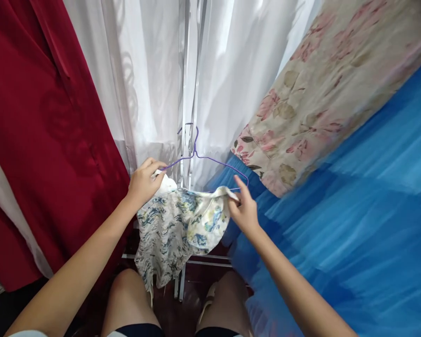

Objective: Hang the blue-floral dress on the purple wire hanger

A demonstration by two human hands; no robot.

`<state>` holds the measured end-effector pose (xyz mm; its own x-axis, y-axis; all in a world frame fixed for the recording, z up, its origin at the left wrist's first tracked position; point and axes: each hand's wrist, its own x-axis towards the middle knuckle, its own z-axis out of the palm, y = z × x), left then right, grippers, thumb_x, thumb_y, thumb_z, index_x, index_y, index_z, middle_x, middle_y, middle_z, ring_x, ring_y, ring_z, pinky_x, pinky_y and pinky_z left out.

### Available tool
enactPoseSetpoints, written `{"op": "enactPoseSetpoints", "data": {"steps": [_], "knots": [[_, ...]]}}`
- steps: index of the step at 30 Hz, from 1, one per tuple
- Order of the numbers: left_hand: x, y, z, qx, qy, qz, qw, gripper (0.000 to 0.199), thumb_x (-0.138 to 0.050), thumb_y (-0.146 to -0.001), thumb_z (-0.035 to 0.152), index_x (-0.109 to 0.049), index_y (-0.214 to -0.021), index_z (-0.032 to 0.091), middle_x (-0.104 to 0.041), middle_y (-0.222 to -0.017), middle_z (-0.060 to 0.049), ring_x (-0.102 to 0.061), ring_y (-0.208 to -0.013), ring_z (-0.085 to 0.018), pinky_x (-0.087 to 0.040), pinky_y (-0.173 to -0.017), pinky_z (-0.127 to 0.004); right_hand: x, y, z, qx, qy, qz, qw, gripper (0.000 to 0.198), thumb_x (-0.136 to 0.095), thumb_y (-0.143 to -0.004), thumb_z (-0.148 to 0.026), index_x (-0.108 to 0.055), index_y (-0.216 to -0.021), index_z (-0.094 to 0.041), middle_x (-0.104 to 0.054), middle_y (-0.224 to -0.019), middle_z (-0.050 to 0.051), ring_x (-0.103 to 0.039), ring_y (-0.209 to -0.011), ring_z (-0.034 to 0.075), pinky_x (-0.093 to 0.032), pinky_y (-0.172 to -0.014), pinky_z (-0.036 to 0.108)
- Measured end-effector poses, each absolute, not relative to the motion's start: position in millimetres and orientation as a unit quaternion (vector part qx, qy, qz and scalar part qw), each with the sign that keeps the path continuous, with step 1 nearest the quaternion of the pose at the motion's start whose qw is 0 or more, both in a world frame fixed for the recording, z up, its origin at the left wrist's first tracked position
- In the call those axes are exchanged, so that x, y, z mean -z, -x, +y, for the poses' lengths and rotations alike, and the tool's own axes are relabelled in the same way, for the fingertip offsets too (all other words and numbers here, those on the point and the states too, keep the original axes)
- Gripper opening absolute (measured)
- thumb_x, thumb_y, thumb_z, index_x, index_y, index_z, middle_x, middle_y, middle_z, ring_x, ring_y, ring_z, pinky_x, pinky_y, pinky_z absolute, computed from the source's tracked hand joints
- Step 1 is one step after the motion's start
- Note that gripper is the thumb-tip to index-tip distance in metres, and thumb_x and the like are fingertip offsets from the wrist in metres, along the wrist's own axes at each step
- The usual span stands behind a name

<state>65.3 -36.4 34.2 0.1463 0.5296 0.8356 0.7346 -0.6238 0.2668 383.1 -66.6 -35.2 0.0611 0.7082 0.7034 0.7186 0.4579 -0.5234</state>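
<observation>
A purple wire hanger [220,162] is held up in front of me, its hook near a thin white metal upright. My left hand [143,182] pinches the hanger's left end together with the white edge of a garment. From the hanger's left part droops a white top with a blue and yellow floral print [166,234], its lower part gathered and a thin tie dangling. My right hand [243,208] grips the top's right edge by the hanger's right end, which is bare. That hand's index finger points up along the wire.
White curtains [154,70] hang behind the metal stand [181,281]. To the left is a red garment [49,140]. A beige floral cloth [312,98] and a blue tulle skirt [365,224] hang on the right. My knees [128,299] are below.
</observation>
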Motion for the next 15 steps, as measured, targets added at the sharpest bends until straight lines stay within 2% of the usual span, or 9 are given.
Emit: {"op": "enactPoseSetpoints", "data": {"steps": [2,4,6,7,9,10,12,15], "knots": [[-31.2,-65.1,-36.9,0.506,0.75,-0.416,0.096,0.017,-0.058,-0.092,0.027,-0.072,-0.098,0.02,-0.063,-0.093,-0.003,-0.063,-0.083,-0.017,-0.047,-0.078,-0.027,25.4,-408.7,-57.5,0.028,0.55,-0.656,0.517,0.075,-0.053,-0.085,-0.028,-0.032,-0.155,-0.01,-0.05,-0.058,-0.005,-0.044,-0.048,0.016,-0.038,-0.053,0.028],[-30.0,-62.8,-38.1,0.507,0.746,-0.421,0.094,0.017,-0.059,-0.091,0.029,-0.072,-0.097,0.02,-0.063,-0.092,-0.004,-0.063,-0.084,-0.017,-0.047,-0.079,-0.027,10.1,-429.6,-45.9,0.012,0.556,-0.669,0.492,0.066,-0.057,-0.084,-0.032,-0.049,-0.145,-0.008,-0.057,-0.061,-0.002,-0.048,-0.053,0.016,-0.04,-0.055,0.028],[-30.0,-55.9,-37.7,0.513,0.733,-0.436,0.098,0.018,-0.061,-0.09,0.032,-0.072,-0.098,0.021,-0.064,-0.097,-0.004,-0.063,-0.089,-0.018,-0.048,-0.082,-0.028,-6.3,-444.4,-39.3,-0.036,0.542,-0.7,0.464,0.045,-0.06,-0.083,-0.037,-0.07,-0.117,-0.009,-0.062,-0.066,0.002,-0.052,-0.058,0.016,-0.041,-0.057,0.028],[-29.7,-50.0,-36.2,0.521,0.726,-0.44,0.097,0.019,-0.062,-0.09,0.033,-0.072,-0.1,0.021,-0.064,-0.101,-0.004,-0.064,-0.093,-0.019,-0.048,-0.085,-0.029,-13.4,-449.6,-39.4,-0.068,0.534,-0.71,0.454,0.036,-0.062,-0.084,-0.04,-0.074,-0.1,-0.01,-0.063,-0.065,0.002,-0.052,-0.058,0.016,-0.041,-0.056,0.027],[-26.2,-35.1,-30.2,0.54,0.714,-0.439,0.074,0.025,-0.062,-0.09,0.035,-0.07,-0.109,0.021,-0.065,-0.11,-0.006,-0.063,-0.104,-0.022,-0.047,-0.093,-0.031,-23.0,-455.7,-46.4,-0.181,0.513,-0.728,0.417,0.036,-0.065,-0.084,-0.046,-0.072,-0.077,-0.012,-0.062,-0.061,0.003,-0.052,-0.055,0.015,-0.04,-0.052,0.026],[-22.5,-27.4,-26.0,0.547,0.712,-0.438,0.043,0.029,-0.061,-0.091,0.037,-0.068,-0.114,0.021,-0.066,-0.114,-0.006,-0.062,-0.107,-0.023,-0.046,-0.096,-0.032,-25.1,-456.1,-52.2,-0.249,0.496,-0.729,0.4,0.039,-0.066,-0.084,-0.048,-0.07,-0.072,-0.012,-0.062,-0.06,0.003,-0.052,-0.053,0.015,-0.041,-0.05,0.027],[-10.8,-16.5,-16.8,0.552,0.708,-0.436,-0.059,0.035,-0.056,-0.093,0.042,-0.068,-0.117,0.019,-0.068,-0.114,-0.007,-0.063,-0.108,-0.025,-0.047,-0.096,-0.034,-24.3,-450.7,-63.9,-0.344,0.461,-0.7,0.422,0.039,-0.066,-0.087,-0.049,-0.07,-0.077,-0.012,-0.066,-0.068,0.005,-0.058,-0.057,0.016,-0.047,-0.053,0.028],[11.7,-18.1,-7.3,0.565,0.673,-0.425,-0.216,0.044,-0.051,-0.094,0.049,-0.071,-0.114,0.016,-0.072,-0.111,-0.009,-0.065,-0.105,-0.027,-0.049,-0.094,-0.037,-16.2,-428.8,-73.9,-0.327,0.44,-0.645,0.531,0.029,-0.06,-0.096,-0.041,-0.068,-0.106,-0.015,-0.069,-0.102,0.008,-0.067,-0.083,0.019,-0.058,-0.072,0.034]]}}
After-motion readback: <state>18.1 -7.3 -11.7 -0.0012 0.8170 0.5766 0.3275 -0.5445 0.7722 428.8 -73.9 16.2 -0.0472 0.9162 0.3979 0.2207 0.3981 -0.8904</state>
